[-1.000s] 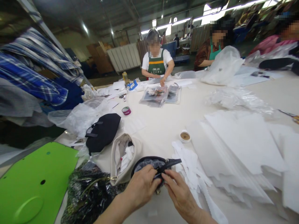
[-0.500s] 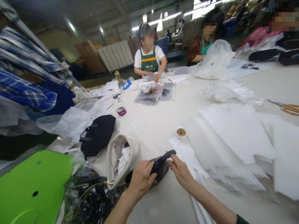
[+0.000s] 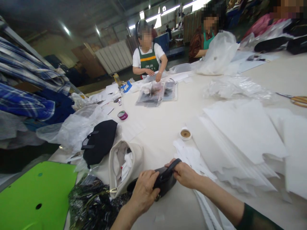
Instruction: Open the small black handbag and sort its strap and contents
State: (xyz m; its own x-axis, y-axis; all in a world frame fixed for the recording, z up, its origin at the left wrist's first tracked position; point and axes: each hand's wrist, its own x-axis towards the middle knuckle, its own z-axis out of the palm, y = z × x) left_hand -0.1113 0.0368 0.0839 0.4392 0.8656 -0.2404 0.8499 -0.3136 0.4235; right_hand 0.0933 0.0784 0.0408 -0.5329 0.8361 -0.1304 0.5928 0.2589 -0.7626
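Observation:
A small black handbag [image 3: 165, 187] lies tilted on the table in front of me. My left hand [image 3: 145, 191] is wrapped over its near left part, thumb on the front side. The fingers of my right hand [image 3: 184, 172] are closed around the bag's curved black handle [image 3: 173, 164] at its right end. Part of the bag is hidden beneath my left hand. Just left of it stands an open cream bag [image 3: 139, 156] with white stuffing inside, and a flat black bag [image 3: 102, 140] lies behind that.
Stacked white sheets [image 3: 242, 131] cover the right side. A small round tub [image 3: 185, 134] and a tape roll [image 3: 122, 115] sit mid-table. Scissors [image 3: 294, 98] lie far right. Black plastic-wrapped goods [image 3: 96, 201] and a green board [image 3: 38, 191] are at left. A co-worker [image 3: 148, 59] stands across the table.
My right hand has gone from touching the handle's right end to closing around the handle. My left hand stays on the bag. The view has shifted slightly.

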